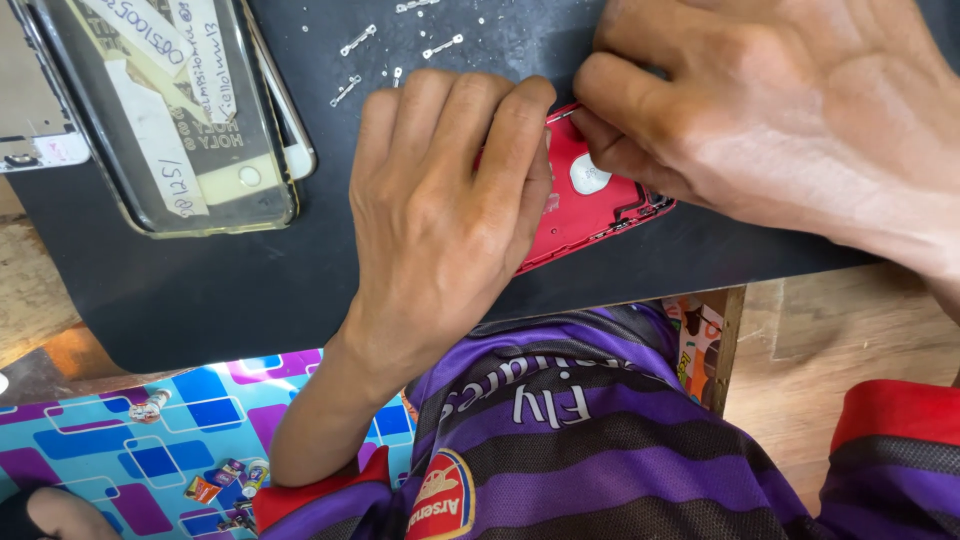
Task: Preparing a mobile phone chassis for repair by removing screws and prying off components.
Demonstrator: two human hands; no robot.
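Basically both hands are bunched on a red phone housing [600,205] lying flat on the black mat [200,290], just right of frame centre. Left hand [440,210] presses down on the housing's left half, fingers [500,130] curled tight over its top edge, holding it in place. Right hand [800,120] comes in from 2 o'clock, fingers [610,150] pinched narrow against the housing near a pale oval patch [590,178]; can't tell if they grip a small part or tool, the tips are hidden. Risks: tiny metal brackets and screws [400,50] lie scattered loose at 12 o'clock, just beyond the left knuckles, so a slip or a sweep of either hand could likely flick them off the surface. The housing sits near the mat's front edge at 6 o'clock, so hard pressure could skid it toward the lap. A clear-cased phone with taped paper labels [170,110] lies at 10 o'clock, well apart, over a white phone [295,140].
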